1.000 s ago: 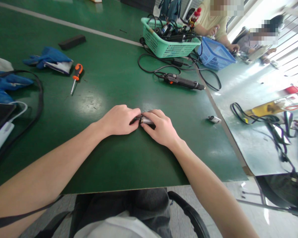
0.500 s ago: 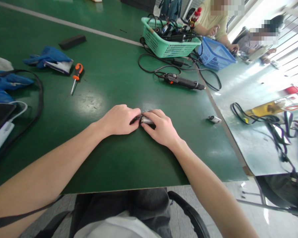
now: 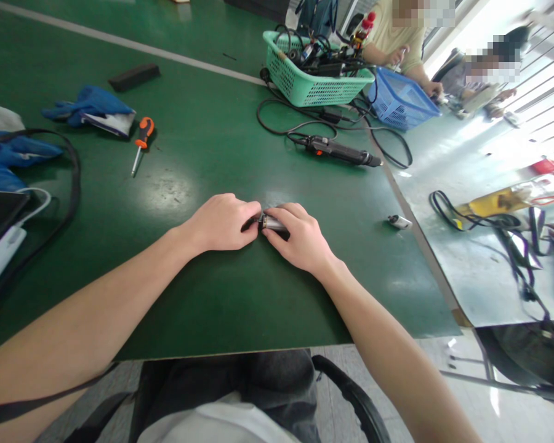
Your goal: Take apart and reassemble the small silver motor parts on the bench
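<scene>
My right hand (image 3: 298, 235) is closed round a small silver cylindrical part (image 3: 273, 223) low over the green table. Its exact kind is unclear, since fingers cover much of it. My left hand (image 3: 228, 223) pinches the dark end at the left of the same part, and the fingertips of both hands nearly meet there. A similar small silver piece with a dark tip (image 3: 399, 222) lies to the right on the table. Beyond my hands rests a black electric screwdriver (image 3: 341, 151) with its cable.
An orange-and-black screwdriver (image 3: 143, 144), a blue glove (image 3: 92, 107) and a dark block (image 3: 134, 77) lie at left. A green basket (image 3: 323, 92) of tools and cables stands at the back beside a blue basket (image 3: 399, 104). Other people sit at right; a yellow-liquid bottle (image 3: 503, 197) lies there.
</scene>
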The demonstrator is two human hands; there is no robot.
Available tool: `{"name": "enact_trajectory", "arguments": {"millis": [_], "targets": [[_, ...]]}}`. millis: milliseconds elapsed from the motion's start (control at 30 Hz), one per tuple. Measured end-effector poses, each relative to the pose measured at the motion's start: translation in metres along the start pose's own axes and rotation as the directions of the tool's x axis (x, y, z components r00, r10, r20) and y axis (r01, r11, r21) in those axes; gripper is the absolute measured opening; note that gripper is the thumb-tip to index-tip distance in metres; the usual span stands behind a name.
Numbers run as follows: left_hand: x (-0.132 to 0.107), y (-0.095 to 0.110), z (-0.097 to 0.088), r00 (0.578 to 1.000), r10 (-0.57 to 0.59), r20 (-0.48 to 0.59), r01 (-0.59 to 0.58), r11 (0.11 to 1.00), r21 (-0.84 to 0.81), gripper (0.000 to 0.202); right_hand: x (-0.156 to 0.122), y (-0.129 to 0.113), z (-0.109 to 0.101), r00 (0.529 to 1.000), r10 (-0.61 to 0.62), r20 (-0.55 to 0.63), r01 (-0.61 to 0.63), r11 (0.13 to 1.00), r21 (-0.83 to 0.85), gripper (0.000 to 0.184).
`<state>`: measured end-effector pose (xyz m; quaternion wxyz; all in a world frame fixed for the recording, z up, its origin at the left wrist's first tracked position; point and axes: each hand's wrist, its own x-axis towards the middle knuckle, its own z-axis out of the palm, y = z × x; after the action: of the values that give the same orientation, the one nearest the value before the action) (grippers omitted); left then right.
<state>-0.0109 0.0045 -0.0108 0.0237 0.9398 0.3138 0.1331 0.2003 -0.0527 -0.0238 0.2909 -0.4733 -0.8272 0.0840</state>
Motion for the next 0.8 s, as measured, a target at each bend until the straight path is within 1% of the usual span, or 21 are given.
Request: {"name": "enact_trajectory", "arguments": {"millis": [333,567,800], "targets": [[-0.0001,0.0004,0.0002,1.000,-0.011,-0.008,0.011,1.000,-0.005,0.018,0.0000,-0.0007,-0.0005,1.000,0.011,0.005,-0.011,1.000,0.005,0.029],[0.0005,0.0009,-0.0010,1.000,-0.019,0.007,0.020,1.000,-0.020,0.018,0.0001,-0.0004,-0.0006,1.000,0.001,0.001,-0.001,1.000,0.006,0.029],[-0.0003,-0.0001,0.0003,1.000,-0.004,0.005,0.004,1.000,-0.007,0.019,-0.0001,-0.0001,0.0001,1.000,-0.004,0.003,0.004,1.000,0.009,0.029]]}}
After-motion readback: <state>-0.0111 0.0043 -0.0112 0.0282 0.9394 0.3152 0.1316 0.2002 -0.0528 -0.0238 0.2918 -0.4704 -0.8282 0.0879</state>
